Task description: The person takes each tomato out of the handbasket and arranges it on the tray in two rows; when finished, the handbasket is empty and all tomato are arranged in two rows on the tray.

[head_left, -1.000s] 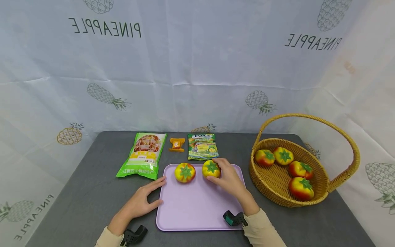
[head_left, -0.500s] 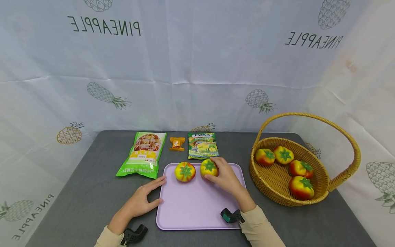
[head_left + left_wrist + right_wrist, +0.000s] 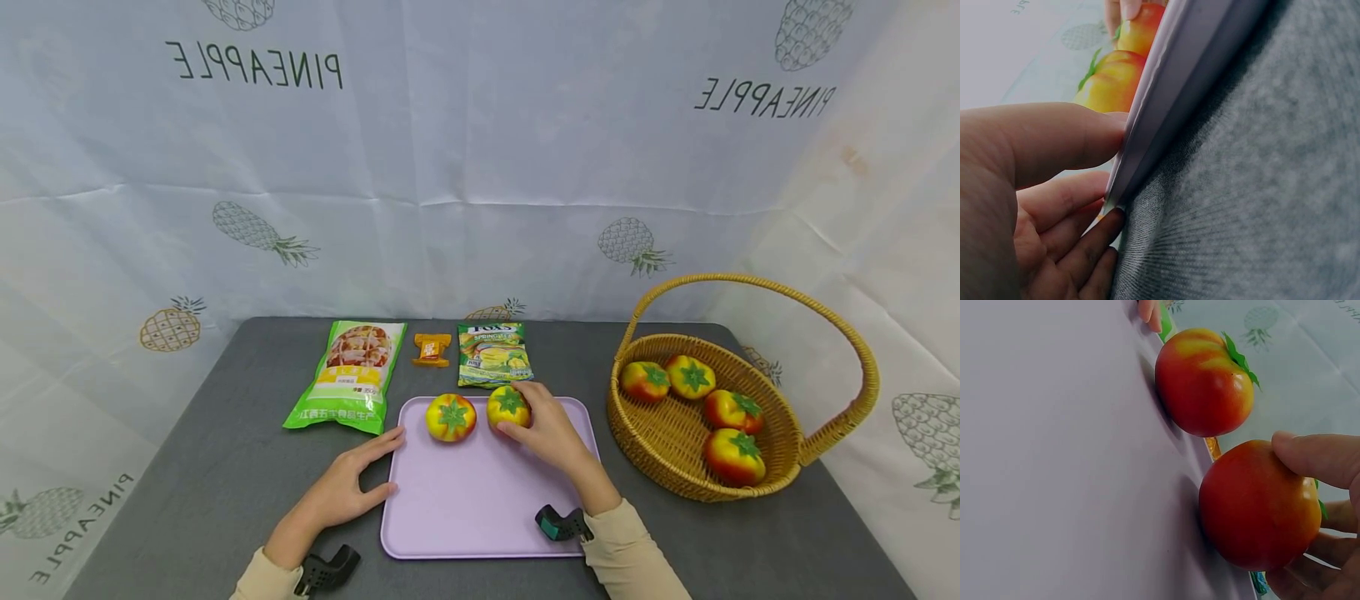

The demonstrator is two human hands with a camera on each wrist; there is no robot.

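My right hand [image 3: 551,427] holds a red-and-yellow tomato [image 3: 506,406] with a green leafy top, at the back of a lilac tray [image 3: 480,508]. In the right wrist view its thumb lies on one side of that tomato [image 3: 1257,506] and the fingers curl round the other. A second tomato [image 3: 451,417] sits to its left on the tray, a small gap between them. At the tray's left edge, my left hand [image 3: 341,487] rests with spread, fairly straight fingers. Its thumb and fingertips touch the rim [image 3: 1141,131] in the left wrist view.
A wicker basket [image 3: 660,471] with a tall handle and several similar tomatoes stands right of the tray. Behind the tray lie a green food bag [image 3: 348,375], a small orange packet [image 3: 431,350] and a green FOX'S bag [image 3: 493,356]. A pineapple-print cloth [image 3: 480,167] hangs behind.
Over the first half second my right hand shifted slightly left with its tomato, towards the other one. Since then it has held still, and my left hand has stayed at the tray edge.
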